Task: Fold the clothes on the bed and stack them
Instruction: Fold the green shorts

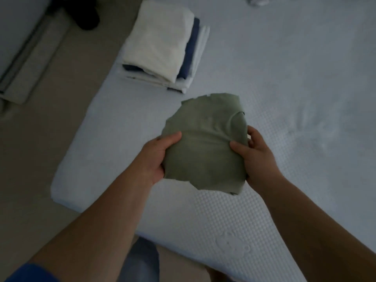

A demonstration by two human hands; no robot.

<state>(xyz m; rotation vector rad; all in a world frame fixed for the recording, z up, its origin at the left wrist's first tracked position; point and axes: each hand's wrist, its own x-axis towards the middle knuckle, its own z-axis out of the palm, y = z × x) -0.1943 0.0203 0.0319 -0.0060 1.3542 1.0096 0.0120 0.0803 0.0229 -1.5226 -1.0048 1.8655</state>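
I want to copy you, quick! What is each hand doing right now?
Left hand: grips the left side of the folded green shirt, thumb on top.
Right hand: grips the shirt's right side, thumb on top.

A white textured mattress [284,82] carries a stack of folded clothes [162,49] near its left edge; crumpled pale fabric [258,0] lies far behind the stack.

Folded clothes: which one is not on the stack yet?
The green garment, gripped at its sides by the left hand and right hand over the bed. The white, blue and pale pieces form the stack.
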